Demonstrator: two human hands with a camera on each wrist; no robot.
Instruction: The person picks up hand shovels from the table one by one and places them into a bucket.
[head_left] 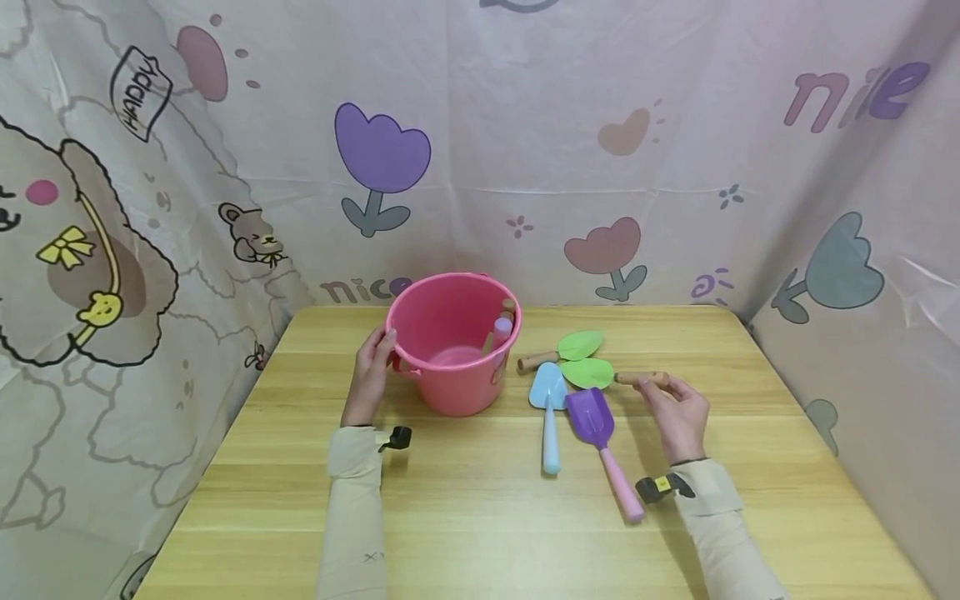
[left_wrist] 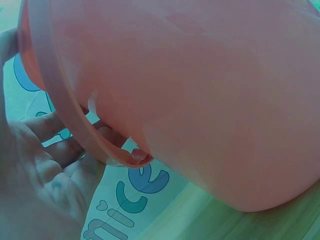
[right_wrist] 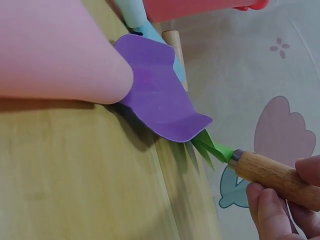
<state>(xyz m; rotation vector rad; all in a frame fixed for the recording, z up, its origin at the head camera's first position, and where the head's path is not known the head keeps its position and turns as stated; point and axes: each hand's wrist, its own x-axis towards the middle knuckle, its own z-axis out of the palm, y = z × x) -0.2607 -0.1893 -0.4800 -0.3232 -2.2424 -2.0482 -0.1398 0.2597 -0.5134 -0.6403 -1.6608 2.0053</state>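
A pink bucket (head_left: pixel 459 398) stands at the back left of the table, and my left hand (head_left: pixel 366 379) holds its rim on the left side. The left wrist view shows the thumb over the rim and fingers behind it, by the bucket's outer wall (left_wrist: pixel 200 110). My right hand (head_left: pixel 678 414) pinches the wooden handle of a green hand trowel (head_left: pixel 587 373). That trowel's leaf-shaped blade points left, beside a second green trowel (head_left: pixel 581 344). A purple toy shovel (head_left: pixel 591 417) with a pink handle and a light blue trowel (head_left: pixel 550 387) lie just in front.
Inside the bucket, a lilac handle (head_left: pixel 502 328) and a wooden handle (head_left: pixel 507 306) lean on the right wall. A printed cloth (head_left: pixel 480 225) hangs behind the wooden table (head_left: pixel 465 500) and along both sides.
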